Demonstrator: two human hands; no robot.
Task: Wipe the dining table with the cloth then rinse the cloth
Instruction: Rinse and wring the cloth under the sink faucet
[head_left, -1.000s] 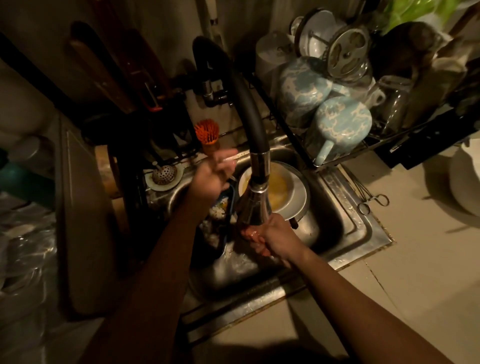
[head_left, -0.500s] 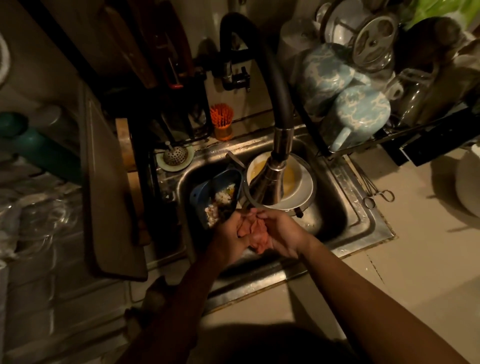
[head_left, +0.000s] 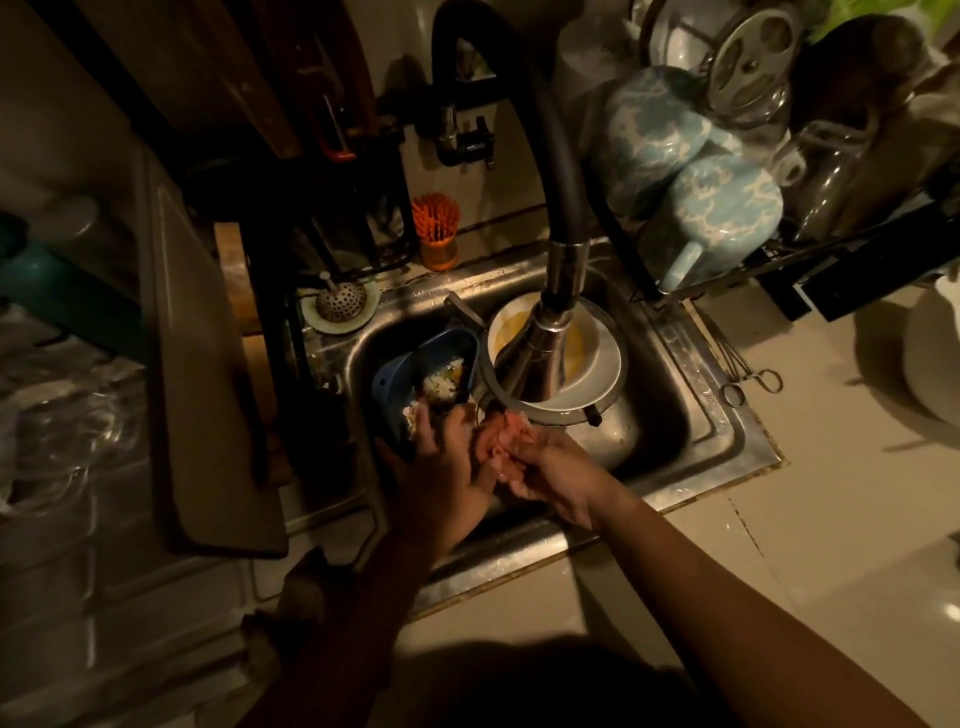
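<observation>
Head view, pink cloth (head_left: 501, 439), small, tightly crumpled

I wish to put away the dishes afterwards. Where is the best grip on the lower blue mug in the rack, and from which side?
Probably by its handle, coming from the sink side. The lower blue mug lies tipped in the rack, its handle pointing down toward the sink, free of other dishes; its rounded body is crowded by the upper mug.
</observation>
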